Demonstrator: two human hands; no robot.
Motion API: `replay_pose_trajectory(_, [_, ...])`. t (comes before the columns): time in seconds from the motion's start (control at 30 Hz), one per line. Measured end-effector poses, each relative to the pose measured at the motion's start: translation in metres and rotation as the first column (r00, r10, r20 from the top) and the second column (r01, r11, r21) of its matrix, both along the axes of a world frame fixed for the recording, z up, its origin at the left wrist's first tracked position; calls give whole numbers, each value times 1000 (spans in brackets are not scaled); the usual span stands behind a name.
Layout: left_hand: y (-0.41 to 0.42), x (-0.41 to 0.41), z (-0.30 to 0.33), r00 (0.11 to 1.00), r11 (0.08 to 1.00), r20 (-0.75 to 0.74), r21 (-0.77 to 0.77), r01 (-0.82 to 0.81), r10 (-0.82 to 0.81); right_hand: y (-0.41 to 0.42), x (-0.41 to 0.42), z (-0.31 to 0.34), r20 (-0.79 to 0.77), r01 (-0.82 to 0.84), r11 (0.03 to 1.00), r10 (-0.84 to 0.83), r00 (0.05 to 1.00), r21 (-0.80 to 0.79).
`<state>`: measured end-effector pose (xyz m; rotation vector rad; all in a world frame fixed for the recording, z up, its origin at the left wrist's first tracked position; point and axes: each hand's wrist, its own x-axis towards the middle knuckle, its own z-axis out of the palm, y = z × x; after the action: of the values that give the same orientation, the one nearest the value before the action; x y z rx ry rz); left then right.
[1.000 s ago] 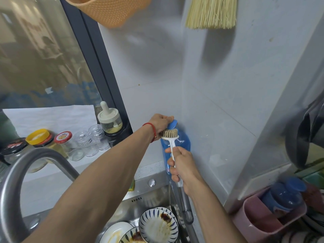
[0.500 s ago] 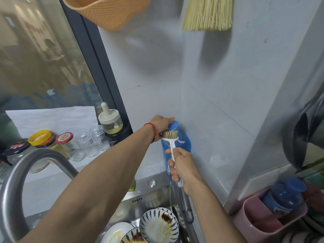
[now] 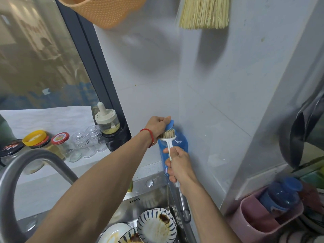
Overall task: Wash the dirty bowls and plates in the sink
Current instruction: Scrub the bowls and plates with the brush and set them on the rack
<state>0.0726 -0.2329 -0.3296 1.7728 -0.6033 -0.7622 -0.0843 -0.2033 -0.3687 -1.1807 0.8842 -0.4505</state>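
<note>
- Change vs a second ago: almost none. left hand (image 3: 158,126) stays curled over the pump top of the blue detergent bottle (image 3: 177,146); right hand (image 3: 178,163) keeps its fist round the white handle of the dish brush (image 3: 168,137), bristles held up right under the left hand, against the bottle's shoulder. View drifts slightly, hands don't.
- Read: soap-loading step, pump onto bristles. Can't see any soap come out. No scrubbing started.
- Task items: dirty bowls (image 3: 156,227) sit in the sink (image 3: 149,199), well below both hands, between the forearms. Striped bowl has brown sauce on its inner wall; a white plate (image 3: 114,232) and another stained bowl overlap just left of it. All unwashed.
- Surface: steel sink, light counter behind it. Bottle stands at the back corner of the counter against the grey tiled wall.
- Left of left forearm: grey faucet (image 3: 26,165) arching near the camera, then a row of jars (image 3: 59,142) on the window ledge, lidded and clear ones.
- Right of right forearm: pink tub (image 3: 254,220) holding a blue bottle, dark pan hanging above it.
- Above hands: orange basket and a straw whisk on the wall.
</note>
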Motion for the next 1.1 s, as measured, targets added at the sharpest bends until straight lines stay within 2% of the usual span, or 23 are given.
replay_pose_trajectory(0.17, [1,1,3,1000,1000,28,28,-2,1,-3,2,-8,11,-14,1000,14,1000,-26])
replay_pose_trajectory(0.33, [18,1,3,998,988,49,145,-47,40,2,-10,-20,12,-74,992,75,997,-99])
replay_pose_trajectory(0.4, [32,0,4,996,995,-20,31,-90,91,9,-18,-27,15,-95,990,97,995,-106])
replay_pose_trajectory(0.5, [67,-10,-1,965,954,-80,-152,-258,248,22,-28,-39,32,-70,993,74,997,-91])
replay_pose_trajectory(0.63, [151,-44,-41,915,888,-132,-223,-403,382,42,-46,-55,-4,-132,981,133,991,-139])
replay_pose_trajectory(0.7, [202,-59,-90,884,879,-168,-129,-459,436,58,-55,-70,2,-173,979,175,985,-108])
replay_pose_trajectory(0.77, [255,-70,-150,874,882,-116,62,-467,471,79,-63,-89,-5,-226,972,226,974,-60])
replay_pose_trajectory(0.9, [320,-96,-238,929,840,-2,428,-334,370,113,-78,-122,-146,-341,938,329,933,-60])
replay_pose_trajectory(1.0, [321,-105,-270,948,843,-85,487,-228,306,131,-85,-137,-167,-400,916,397,902,16])
replay_pose_trajectory(1.1, [291,-90,-309,893,861,-292,478,-173,342,140,-91,-140,-102,-390,913,401,910,119])
